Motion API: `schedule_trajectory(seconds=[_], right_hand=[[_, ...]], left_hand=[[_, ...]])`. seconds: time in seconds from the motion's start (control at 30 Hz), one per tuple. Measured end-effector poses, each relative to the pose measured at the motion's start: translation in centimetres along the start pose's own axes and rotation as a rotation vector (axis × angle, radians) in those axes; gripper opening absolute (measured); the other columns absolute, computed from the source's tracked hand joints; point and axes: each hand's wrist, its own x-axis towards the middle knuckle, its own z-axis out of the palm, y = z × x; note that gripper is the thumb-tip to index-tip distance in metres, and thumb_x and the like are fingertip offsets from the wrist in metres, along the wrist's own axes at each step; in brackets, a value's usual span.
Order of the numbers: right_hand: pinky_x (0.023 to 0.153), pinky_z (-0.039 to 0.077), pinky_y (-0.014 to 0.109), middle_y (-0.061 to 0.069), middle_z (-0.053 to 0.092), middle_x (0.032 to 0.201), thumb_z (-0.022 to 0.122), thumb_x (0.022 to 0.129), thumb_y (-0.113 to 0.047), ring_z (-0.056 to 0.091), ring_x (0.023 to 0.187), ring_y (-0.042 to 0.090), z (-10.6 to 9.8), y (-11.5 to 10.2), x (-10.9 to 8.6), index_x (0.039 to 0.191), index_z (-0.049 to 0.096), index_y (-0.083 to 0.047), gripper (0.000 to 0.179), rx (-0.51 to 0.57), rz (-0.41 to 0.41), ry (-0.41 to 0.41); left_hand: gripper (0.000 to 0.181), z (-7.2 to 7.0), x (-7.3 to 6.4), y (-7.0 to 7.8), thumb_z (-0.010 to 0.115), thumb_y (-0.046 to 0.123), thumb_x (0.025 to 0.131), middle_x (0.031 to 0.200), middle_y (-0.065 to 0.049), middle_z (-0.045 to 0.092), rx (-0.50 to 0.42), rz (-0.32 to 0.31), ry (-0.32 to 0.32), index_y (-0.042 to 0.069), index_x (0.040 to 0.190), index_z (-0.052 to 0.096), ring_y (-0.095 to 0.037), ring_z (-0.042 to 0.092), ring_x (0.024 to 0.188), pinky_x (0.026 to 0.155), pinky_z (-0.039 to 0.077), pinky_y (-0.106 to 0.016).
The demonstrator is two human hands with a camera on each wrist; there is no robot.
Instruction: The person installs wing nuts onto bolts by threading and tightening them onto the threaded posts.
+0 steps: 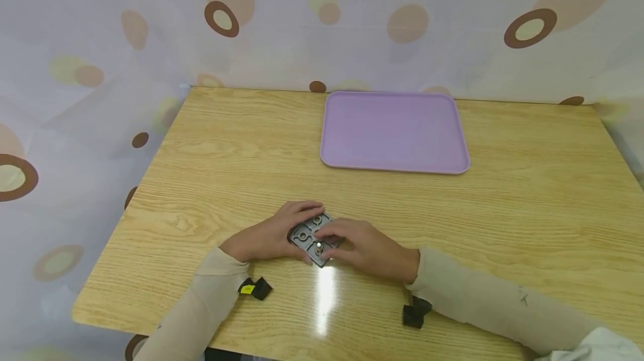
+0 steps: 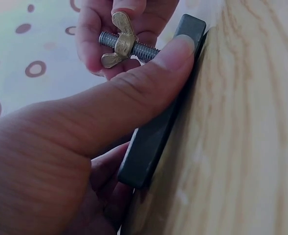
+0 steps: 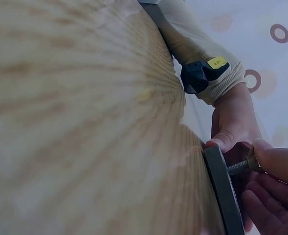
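A dark grey square plate [image 1: 308,246] with round recesses lies on the table between the two hands. My left hand [image 1: 274,235] grips the plate by opposite edges, its thumb on the near side in the head view. From the plate's face stands a threaded bolt [image 2: 146,52], and a brass-coloured wing nut [image 2: 124,44] sits partway along it. My right hand [image 1: 367,246] pinches the wing nut, with a fingertip touching one wing in the left wrist view. The thumb presses against it in the right wrist view. Part of the plate is hidden under the right fingers.
A purple rectangular tray [image 1: 394,132] lies at the back of the wooden table [image 1: 241,154]. A patterned cloth [image 1: 282,25] hangs behind and to the side. Black straps [image 1: 413,315] dangle at the wrists, close to the tabletop.
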Motion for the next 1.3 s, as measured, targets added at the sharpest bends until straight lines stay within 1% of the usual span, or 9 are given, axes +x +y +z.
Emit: schedule_trajectory(seconds=[0.27,0.4,0.53,0.77,0.87,0.97,1.07,1.2,1.3], right_hand=[[0.082,0.047,0.024,-0.006,0.062,0.107,0.063,0.090,-0.018,0.058,0.096,0.006,-0.30,0.15,-0.29,0.112,0.063,-0.013,0.023,-0.011,0.046,0.025],[0.083,0.046,0.025,-0.009,0.063,0.105,0.060,0.092,-0.015,0.058,0.097,0.005,-0.45,0.34,-0.40,0.108,0.065,-0.015,0.017,-0.027,0.006,0.038],[0.085,0.046,0.026,-0.009,0.063,0.107,0.058,0.092,-0.015,0.057,0.099,0.006,-0.54,0.48,-0.47,0.106,0.067,-0.017,0.016,-0.036,-0.029,0.034],[0.081,0.047,0.024,-0.009,0.064,0.104,0.059,0.092,-0.017,0.059,0.095,0.006,-0.55,0.40,-0.50,0.104,0.069,-0.016,0.015,-0.002,-0.014,0.023],[0.079,0.048,0.024,-0.010,0.064,0.102,0.060,0.091,-0.019,0.059,0.093,0.005,-0.49,0.32,-0.47,0.102,0.069,-0.016,0.014,0.003,-0.012,0.026],[0.078,0.048,0.023,-0.008,0.064,0.102,0.063,0.089,-0.019,0.059,0.091,0.006,-0.36,0.24,-0.40,0.104,0.067,-0.014,0.016,0.006,-0.012,0.033],[0.078,0.048,0.023,-0.005,0.064,0.103,0.065,0.087,-0.020,0.060,0.092,0.008,-0.20,0.13,-0.28,0.109,0.065,-0.011,0.023,0.007,-0.004,0.035],[0.083,0.047,0.025,-0.003,0.061,0.112,0.067,0.086,-0.021,0.057,0.099,0.008,-0.06,-0.03,-0.17,0.116,0.063,-0.009,0.032,-0.018,-0.005,0.023],[0.086,0.045,0.025,-0.004,0.059,0.117,0.067,0.086,-0.021,0.054,0.105,0.007,-0.06,-0.12,-0.09,0.119,0.061,-0.009,0.035,-0.043,-0.024,0.012]], left_hand=[[0.095,-0.05,-0.03,0.18,0.076,0.044,0.072,0.150,0.002,0.021,0.012,0.013,0.007,0.013,0.147,0.028,-0.017,0.021,0.131,0.101,0.029,-0.038],[0.095,0.01,0.03,0.17,0.077,0.043,0.071,0.150,0.001,0.022,0.011,0.019,0.013,0.013,0.147,0.029,-0.018,0.022,0.131,0.101,0.028,-0.038],[0.094,0.08,0.08,0.13,0.077,0.043,0.071,0.150,0.001,0.022,0.009,0.025,0.016,0.012,0.147,0.029,-0.018,0.021,0.132,0.102,0.027,-0.039],[0.095,0.19,0.14,-0.20,0.076,0.046,0.071,0.150,0.007,0.020,0.013,0.005,0.012,0.016,0.147,0.028,-0.011,0.019,0.131,0.103,0.027,-0.035],[0.095,0.17,0.14,-0.20,0.076,0.047,0.071,0.150,0.007,0.020,0.013,0.009,0.016,0.016,0.147,0.028,-0.012,0.019,0.131,0.102,0.027,-0.036],[0.095,0.13,0.14,-0.13,0.076,0.046,0.071,0.150,0.006,0.021,0.015,0.012,0.017,0.016,0.147,0.028,-0.013,0.020,0.131,0.102,0.028,-0.037],[0.095,0.12,0.10,-0.10,0.076,0.046,0.071,0.149,0.005,0.021,0.019,0.014,0.016,0.016,0.147,0.028,-0.014,0.020,0.131,0.101,0.029,-0.037],[0.095,0.13,0.09,-0.08,0.076,0.044,0.071,0.150,0.005,0.021,0.016,0.012,0.013,0.016,0.147,0.028,-0.014,0.020,0.131,0.102,0.028,-0.037],[0.095,0.16,0.10,-0.04,0.076,0.045,0.071,0.150,0.006,0.020,0.010,0.004,0.010,0.016,0.148,0.027,-0.013,0.019,0.132,0.102,0.027,-0.037]])
